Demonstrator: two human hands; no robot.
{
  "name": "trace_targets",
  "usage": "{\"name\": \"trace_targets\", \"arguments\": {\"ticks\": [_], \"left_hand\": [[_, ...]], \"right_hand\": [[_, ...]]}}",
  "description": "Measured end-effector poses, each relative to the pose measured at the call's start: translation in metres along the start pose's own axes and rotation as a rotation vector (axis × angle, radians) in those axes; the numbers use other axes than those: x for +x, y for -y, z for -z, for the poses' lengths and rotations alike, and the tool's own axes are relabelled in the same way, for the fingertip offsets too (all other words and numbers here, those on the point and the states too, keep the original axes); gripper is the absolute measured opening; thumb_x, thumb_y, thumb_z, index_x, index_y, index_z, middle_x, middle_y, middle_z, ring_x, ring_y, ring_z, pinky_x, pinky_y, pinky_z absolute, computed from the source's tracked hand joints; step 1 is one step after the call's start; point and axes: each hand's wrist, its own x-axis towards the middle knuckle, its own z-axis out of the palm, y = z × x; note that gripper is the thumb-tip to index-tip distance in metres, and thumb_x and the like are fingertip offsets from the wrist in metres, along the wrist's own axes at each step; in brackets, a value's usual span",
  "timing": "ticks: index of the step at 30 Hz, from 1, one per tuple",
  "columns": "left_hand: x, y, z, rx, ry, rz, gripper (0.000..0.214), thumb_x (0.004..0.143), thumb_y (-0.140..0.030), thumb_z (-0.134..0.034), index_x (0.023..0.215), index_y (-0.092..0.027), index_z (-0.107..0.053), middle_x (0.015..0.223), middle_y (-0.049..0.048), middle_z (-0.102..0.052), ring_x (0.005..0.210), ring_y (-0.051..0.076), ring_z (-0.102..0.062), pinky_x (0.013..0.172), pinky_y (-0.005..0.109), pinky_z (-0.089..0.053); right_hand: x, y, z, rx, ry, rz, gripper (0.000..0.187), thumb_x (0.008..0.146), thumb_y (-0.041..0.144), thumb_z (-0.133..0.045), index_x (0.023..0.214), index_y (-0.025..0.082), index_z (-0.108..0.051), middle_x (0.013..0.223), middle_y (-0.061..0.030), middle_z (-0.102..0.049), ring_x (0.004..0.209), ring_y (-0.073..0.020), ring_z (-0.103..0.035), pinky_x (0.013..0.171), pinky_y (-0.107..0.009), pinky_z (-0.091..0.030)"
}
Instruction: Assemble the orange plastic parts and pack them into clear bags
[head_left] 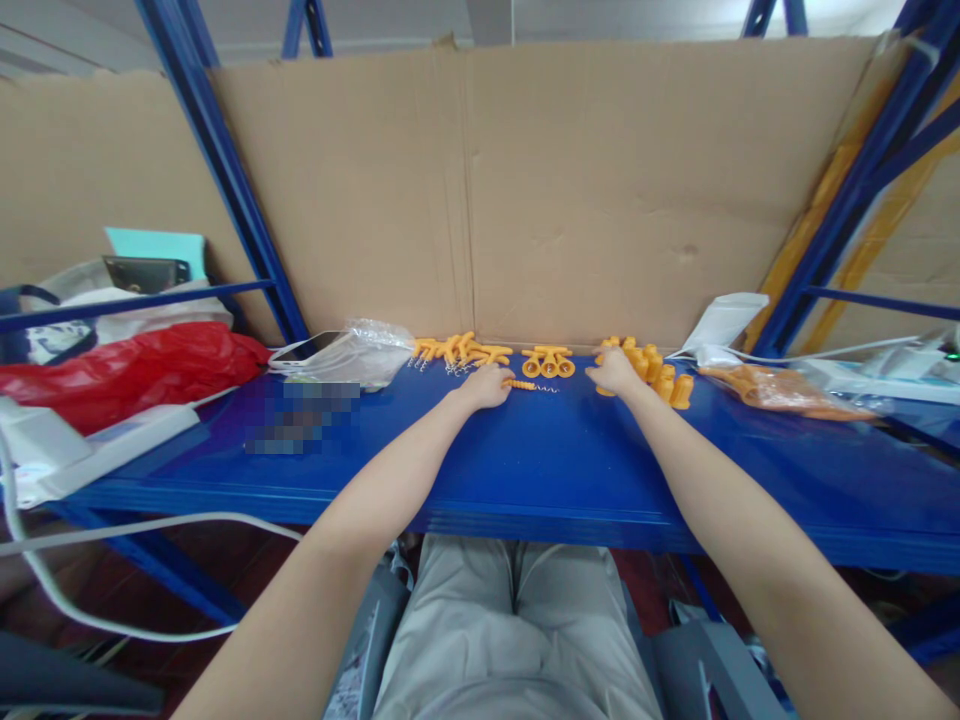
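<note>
My left hand rests knuckles-up on the blue shelf, fingers curled round the orange handle of a small corkscrew whose metal spiral points right. My right hand lies closed over an orange cap-shaped piece at the left end of a cluster of orange caps. Between and behind the hands sits a group of orange ring-shaped pieces. Further left lies a pile of orange T-handles with metal spirals.
A cardboard sheet backs the shelf. A clear plastic bag and phone lie left of the parts, a red bag and white boxes further left. A bag of orange parts and white cables lie right. Blue uprights flank both sides.
</note>
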Motion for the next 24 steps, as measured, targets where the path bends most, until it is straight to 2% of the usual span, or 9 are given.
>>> {"name": "trace_targets", "arguments": {"ticks": [3, 7, 13, 16, 20, 22, 24], "left_hand": [[0.0, 0.0, -0.001, -0.006, -0.007, 0.008, 0.041, 0.09, -0.023, -0.042, 0.126, -0.019, -0.061, 0.124, 0.0096, -0.064, 0.119, 0.023, -0.057, 0.104, 0.032, -0.043], [0.0, -0.001, 0.0, 0.006, -0.018, 0.014, 0.041, 0.09, -0.023, -0.043, 0.125, -0.02, -0.062, 0.123, 0.0085, -0.065, 0.118, 0.022, -0.058, 0.104, 0.031, -0.043], [-0.005, -0.008, 0.009, -0.044, 0.028, 0.073, 0.035, 0.089, -0.026, -0.044, 0.113, -0.019, -0.069, 0.12, 0.0083, -0.068, 0.113, 0.023, -0.062, 0.099, 0.03, -0.047], [-0.008, -0.012, 0.014, -0.054, 0.065, 0.091, 0.032, 0.088, -0.03, -0.045, 0.107, -0.02, -0.069, 0.114, 0.0065, -0.071, 0.108, 0.023, -0.065, 0.092, 0.029, -0.05], [-0.011, -0.015, 0.018, -0.058, 0.077, 0.112, 0.028, 0.086, -0.032, -0.049, 0.102, -0.02, -0.068, 0.108, 0.006, -0.072, 0.104, 0.023, -0.066, 0.085, 0.028, -0.051], [-0.011, -0.016, 0.018, -0.076, 0.07, 0.122, 0.026, 0.086, -0.032, -0.05, 0.099, -0.019, -0.068, 0.105, 0.0062, -0.073, 0.102, 0.023, -0.067, 0.084, 0.029, -0.051], [-0.011, -0.016, 0.018, -0.098, 0.06, 0.134, 0.023, 0.085, -0.031, -0.051, 0.097, -0.019, -0.067, 0.101, 0.0066, -0.073, 0.1, 0.024, -0.067, 0.083, 0.03, -0.051]], "right_hand": [[0.001, 0.002, -0.008, 0.098, 0.049, 0.02, 0.055, 0.076, 0.011, -0.06, 0.13, 0.005, -0.054, 0.125, -0.0194, -0.061, 0.115, -0.026, -0.059, 0.098, -0.034, -0.048], [-0.001, 0.001, -0.016, 0.248, 0.072, -0.024, 0.068, 0.073, 0.011, -0.061, 0.139, 0.006, -0.043, 0.123, -0.0185, -0.062, 0.11, -0.0247, -0.062, 0.095, -0.033, -0.049], [0.0, -0.008, -0.02, 0.28, 0.126, -0.058, 0.079, 0.073, 0.015, -0.062, 0.145, 0.004, -0.03, 0.112, -0.0173, -0.066, 0.099, -0.0241, -0.066, 0.086, -0.031, -0.052], [0.0, -0.009, -0.02, 0.197, 0.132, -0.045, 0.072, 0.074, 0.02, -0.064, 0.139, 0.005, -0.039, 0.107, -0.0159, -0.068, 0.095, -0.0244, -0.067, 0.083, -0.03, -0.052], [-0.004, -0.004, -0.016, 0.047, 0.233, 0.007, 0.04, 0.081, 0.027, -0.061, 0.117, 0.01, -0.06, 0.106, -0.0151, -0.07, 0.095, -0.0259, -0.068, 0.082, -0.03, -0.051], [-0.006, 0.0, -0.013, 0.021, 0.278, 0.071, 0.029, 0.086, 0.028, -0.057, 0.11, 0.013, -0.065, 0.108, -0.0134, -0.071, 0.097, -0.0257, -0.068, 0.082, -0.03, -0.05], [-0.008, 0.003, -0.01, -0.002, 0.288, 0.114, 0.026, 0.087, 0.027, -0.055, 0.107, 0.014, -0.066, 0.109, -0.0126, -0.072, 0.098, -0.0251, -0.067, 0.082, -0.029, -0.049]]}}
